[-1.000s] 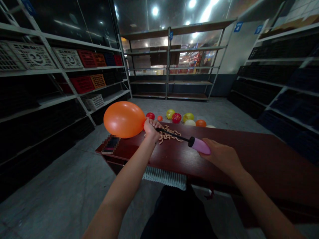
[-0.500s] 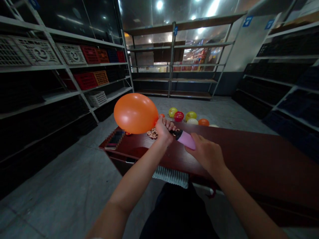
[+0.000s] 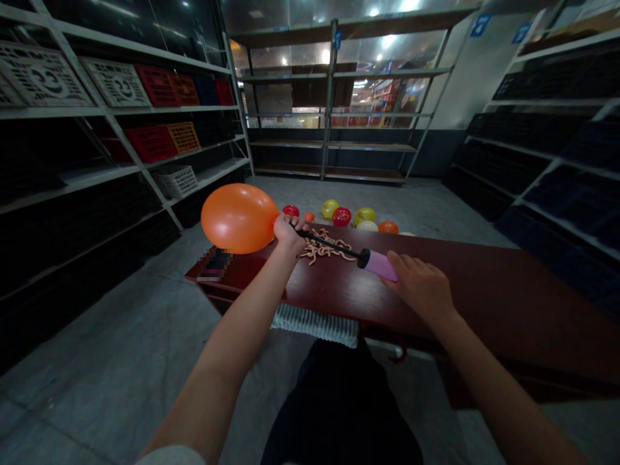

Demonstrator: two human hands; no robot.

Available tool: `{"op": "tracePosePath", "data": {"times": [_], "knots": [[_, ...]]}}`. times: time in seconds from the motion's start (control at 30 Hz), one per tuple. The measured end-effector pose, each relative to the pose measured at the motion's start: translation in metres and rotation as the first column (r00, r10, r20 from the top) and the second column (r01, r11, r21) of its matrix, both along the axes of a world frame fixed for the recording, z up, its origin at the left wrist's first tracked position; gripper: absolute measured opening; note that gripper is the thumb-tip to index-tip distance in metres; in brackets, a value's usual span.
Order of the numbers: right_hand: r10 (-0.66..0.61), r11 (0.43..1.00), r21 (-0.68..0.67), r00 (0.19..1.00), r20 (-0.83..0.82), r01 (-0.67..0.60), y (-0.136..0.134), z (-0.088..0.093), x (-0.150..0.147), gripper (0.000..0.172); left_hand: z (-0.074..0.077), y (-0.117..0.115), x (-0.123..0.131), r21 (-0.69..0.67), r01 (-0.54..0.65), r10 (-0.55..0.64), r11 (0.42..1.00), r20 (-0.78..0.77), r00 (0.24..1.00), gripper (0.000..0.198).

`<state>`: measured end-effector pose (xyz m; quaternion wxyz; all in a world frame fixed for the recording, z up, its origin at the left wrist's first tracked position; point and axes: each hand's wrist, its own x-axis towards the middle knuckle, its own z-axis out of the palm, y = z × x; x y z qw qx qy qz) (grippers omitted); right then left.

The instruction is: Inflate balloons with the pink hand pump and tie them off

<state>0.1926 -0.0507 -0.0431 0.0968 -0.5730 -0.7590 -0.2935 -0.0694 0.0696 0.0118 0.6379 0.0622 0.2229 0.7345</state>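
Observation:
My left hand [image 3: 287, 234] is closed round the neck of an inflated orange balloon [image 3: 238, 217] and the tip of a hand pump, above the left end of a dark red table [image 3: 460, 290]. The pump's thin black rod [image 3: 332, 247] is drawn out towards me. Its purple handle [image 3: 379, 264] is gripped in my right hand [image 3: 420, 289]. A heap of limp, uninflated balloons [image 3: 323, 249] lies on the table under the rod.
A phone [image 3: 216, 264] lies at the table's left corner. Several inflated balloons [image 3: 347, 216] sit on the floor beyond the table. Metal shelving with crates [image 3: 145, 103] lines the left side, and more shelving [image 3: 557, 142] stands on the right and at the back.
The pump handle was pushed in against my left hand half a second ago; now my right hand has pulled it back out, exposing the black rod. The balloon stays held.

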Motion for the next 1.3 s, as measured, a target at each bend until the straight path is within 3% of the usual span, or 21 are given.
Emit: {"op": "tracePosePath", "data": {"times": [0.13, 0.27, 0.47, 0.6, 0.73, 0.9, 1.13, 1.3], "knots": [[-0.016, 1.0, 0.013, 1.0, -0.02, 0.016, 0.001, 0.001, 0.003, 0.041, -0.004, -0.002, -0.004, 0.019, -0.005, 0.004, 1.0, 0.019, 1.0, 0.038], [-0.022, 0.999, -0.026, 0.997, -0.073, 0.02, 0.007, 0.008, -0.004, 0.037, -0.007, -0.01, 0.002, 0.041, -0.084, 0.082, 0.996, 0.035, 0.996, 0.039], [-0.008, 1.0, -0.008, 0.992, -0.127, 0.007, 0.012, 0.023, -0.035, 0.038, 0.002, -0.03, 0.029, 0.132, -0.109, 0.111, 0.985, -0.008, 0.994, 0.046], [0.028, 1.0, 0.018, 0.982, -0.185, -0.025, 0.008, 0.033, -0.06, 0.034, 0.009, -0.046, 0.05, 0.176, -0.077, 0.085, 0.981, -0.04, 0.996, 0.048], [0.04, 0.999, 0.003, 0.976, -0.213, -0.04, 0.001, 0.031, -0.068, 0.036, 0.008, -0.052, 0.053, 0.155, -0.014, 0.024, 0.988, -0.061, 0.998, 0.048], [0.033, 0.995, -0.085, 0.982, -0.187, -0.05, -0.002, 0.005, -0.06, 0.04, -0.015, -0.043, 0.041, 0.057, 0.01, -0.007, 0.998, -0.053, 0.999, 0.041], [0.057, 0.981, -0.177, 0.987, -0.148, -0.083, 0.016, -0.055, -0.016, 0.054, -0.057, -0.024, 0.018, -0.089, -0.045, 0.035, 0.995, -0.104, 0.994, 0.035], [0.024, 0.985, -0.163, 0.984, -0.176, -0.053, 0.029, -0.089, 0.009, 0.055, -0.065, -0.016, 0.0, -0.131, -0.111, 0.088, 0.985, -0.169, 0.982, 0.031]]}}
